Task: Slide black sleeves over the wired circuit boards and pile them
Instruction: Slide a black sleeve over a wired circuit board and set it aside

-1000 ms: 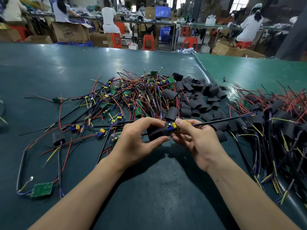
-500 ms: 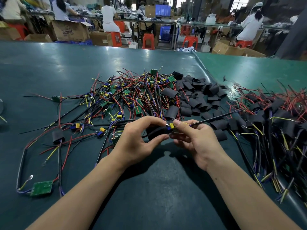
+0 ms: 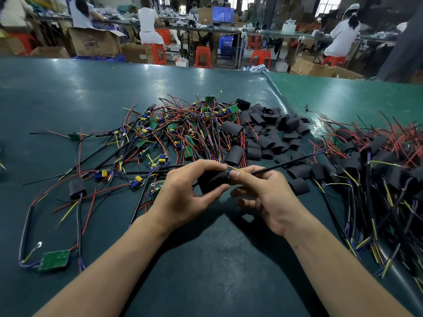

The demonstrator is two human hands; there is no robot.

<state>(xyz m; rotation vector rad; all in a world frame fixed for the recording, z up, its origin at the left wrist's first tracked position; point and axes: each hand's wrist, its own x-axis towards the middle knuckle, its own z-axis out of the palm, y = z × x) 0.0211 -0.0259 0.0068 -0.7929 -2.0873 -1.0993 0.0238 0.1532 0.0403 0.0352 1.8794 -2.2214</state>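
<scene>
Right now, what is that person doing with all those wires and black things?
A person is pushing a wired circuit board into a black sleeve. The left hand grips the sleeve, and the right hand pinches the board's end where the wires come out. Bare boards lie tangled on the green table, with empty sleeves beside them. Finished ones are piled at the right.

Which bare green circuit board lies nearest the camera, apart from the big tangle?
The green circuit board at the lower left of the table. It lies flat and alone with its wires looped round, while the others sit tangled in the central pile of wired boards.
</scene>
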